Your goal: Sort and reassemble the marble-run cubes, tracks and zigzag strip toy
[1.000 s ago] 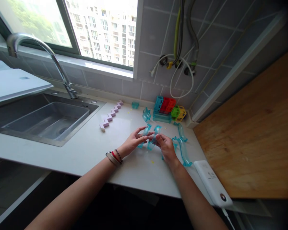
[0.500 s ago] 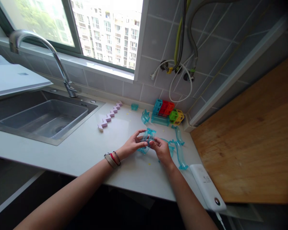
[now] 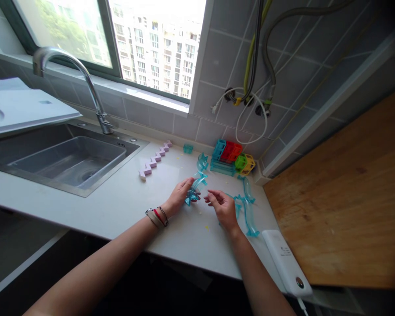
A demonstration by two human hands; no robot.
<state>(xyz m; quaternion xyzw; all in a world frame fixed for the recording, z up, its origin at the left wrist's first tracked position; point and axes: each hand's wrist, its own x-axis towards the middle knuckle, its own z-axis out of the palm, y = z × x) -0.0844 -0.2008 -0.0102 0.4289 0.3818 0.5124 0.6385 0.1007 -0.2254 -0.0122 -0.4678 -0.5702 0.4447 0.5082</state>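
My left hand (image 3: 178,196) is closed round a curved piece of clear teal plastic marble-run track (image 3: 197,183), held tilted just over the counter. To its right, my right hand (image 3: 222,210) is apart from that track, with thumb and fingertips drawn together. Whether anything small sits between those fingertips cannot be made out. Behind my right hand lie more teal track pieces (image 3: 248,217), partly hidden by it. Another curved teal piece (image 3: 202,162) lies just beyond the held one.
Blue, red, green and yellow block frames (image 3: 232,151) stand by the wall. A lilac zigzag strip (image 3: 156,160) lies left, near the sink (image 3: 82,193) and tap (image 3: 100,109). A white power strip-like box (image 3: 286,263) sits right, by a wooden board (image 3: 332,197). Small yellow bits dot the counter.
My right hand has let go of the teal track and drawn away from it. My left hand has turned the track and moved it slightly left. The view has shifted a little.
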